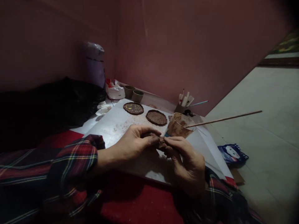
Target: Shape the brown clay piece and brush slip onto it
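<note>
Between the fingertips of both hands is a small lump of brown clay (pixel 162 143). My left hand (pixel 137 140) pinches it from the left with thumb and fingers, which look stained brown. From the right, my right hand (pixel 187 161) grips the same lump, fingers curled. Both hands are above a white sheet (pixel 112 124). Beyond them lie two flat round brown clay discs with raised rims: a plain disc (pixel 156 118) and a disc dotted with yellow bits (pixel 133 108). Just past my right hand stands a clear cup (pixel 178 124) smeared brown inside, with a long thin stick (pixel 229 118) leaning out.
Two small dark cups (pixel 138 96) stand at the back, near a white plastic bag (pixel 115 91). A holder (pixel 180 108) with pens and a blue brush is by the wall. A black bag (pixel 58 109) lies left, a blue packet (pixel 233 153) right on the tiled floor.
</note>
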Motion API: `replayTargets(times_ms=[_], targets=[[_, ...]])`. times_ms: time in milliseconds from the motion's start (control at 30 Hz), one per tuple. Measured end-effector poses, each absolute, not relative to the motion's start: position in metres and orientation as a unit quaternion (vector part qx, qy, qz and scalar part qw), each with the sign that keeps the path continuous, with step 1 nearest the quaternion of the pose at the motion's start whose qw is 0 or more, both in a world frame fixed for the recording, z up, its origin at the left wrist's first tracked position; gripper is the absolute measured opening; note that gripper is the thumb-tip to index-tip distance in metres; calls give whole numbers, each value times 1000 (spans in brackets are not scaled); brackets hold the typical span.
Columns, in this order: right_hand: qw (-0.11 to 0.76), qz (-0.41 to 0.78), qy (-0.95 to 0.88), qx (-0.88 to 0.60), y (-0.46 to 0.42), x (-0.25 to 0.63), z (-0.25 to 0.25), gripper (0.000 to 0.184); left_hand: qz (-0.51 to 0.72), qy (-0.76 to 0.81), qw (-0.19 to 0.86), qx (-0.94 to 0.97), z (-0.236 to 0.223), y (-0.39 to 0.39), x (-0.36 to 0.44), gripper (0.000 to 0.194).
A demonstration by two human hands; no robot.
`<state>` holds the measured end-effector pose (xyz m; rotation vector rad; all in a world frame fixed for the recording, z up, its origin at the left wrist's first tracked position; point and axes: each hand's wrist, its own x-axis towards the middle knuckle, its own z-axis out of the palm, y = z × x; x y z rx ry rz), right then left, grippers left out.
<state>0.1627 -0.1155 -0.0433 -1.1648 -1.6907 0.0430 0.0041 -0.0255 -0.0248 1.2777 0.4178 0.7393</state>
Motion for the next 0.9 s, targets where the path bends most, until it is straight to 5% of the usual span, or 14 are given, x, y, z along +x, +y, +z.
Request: replayTargets(times_ms=[267,433,667,900], targets=[[457,4,-727,-512,-115,162,-43,24,355,226,603,678,-31,-24,3,13],[518,26,-634,-574,-111,162,-46,21,330,205,713,584,-23,-24,2,40],[622,142,-567,-522,-111,160,-36,16,258,127,839,463,-15,-17,-2,25],[630,132,-593,-484,-109,162,-32,16,244,74,852,458,-16,-15,-5,35]])
